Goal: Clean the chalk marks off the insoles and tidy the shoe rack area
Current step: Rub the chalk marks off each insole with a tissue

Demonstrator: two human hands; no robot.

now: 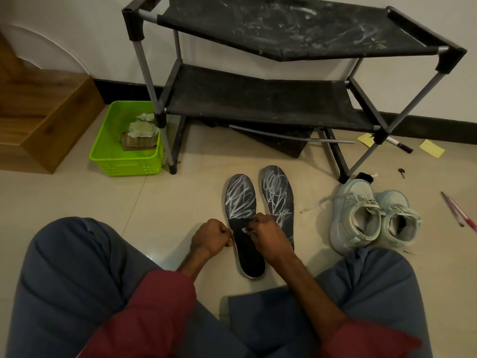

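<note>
Grip on the right: the right hand [268, 236] is curled into a tight fist, fingertips pinching a small white piece [244, 230] against the nearer insole [241, 218]. Whether the piece is chalk or wadded tissue cannot be told. The left hand [210, 239] is also curled, its grip set at the insole's pale left rim, which it seems to pinch.

That insole is a flat, matte, dark sole shape with a thin white edge. It lies on the floor [165, 202] at lower centre of the frame, its long axis running bottom to top, rounded heel toward the person and toe toward the shoe rack [258, 99]. White scribbles cover its toe half; the heel half is plain dark. The farther insole [277, 195] lies just beside it to the right, nearly parallel, set a little higher in the frame, with loops of chalk over most of what shows.

The floor is glossy beige tile. The rack has slack black fabric shelves on grey metal tubes with black corner joints, and its top shelf is smeared with white dust. To its left stands a bright green slotted plastic basket [113, 156] holding crumpled tissue. At right centre sit pale mint sneakers [371, 218], laces loose.
</note>
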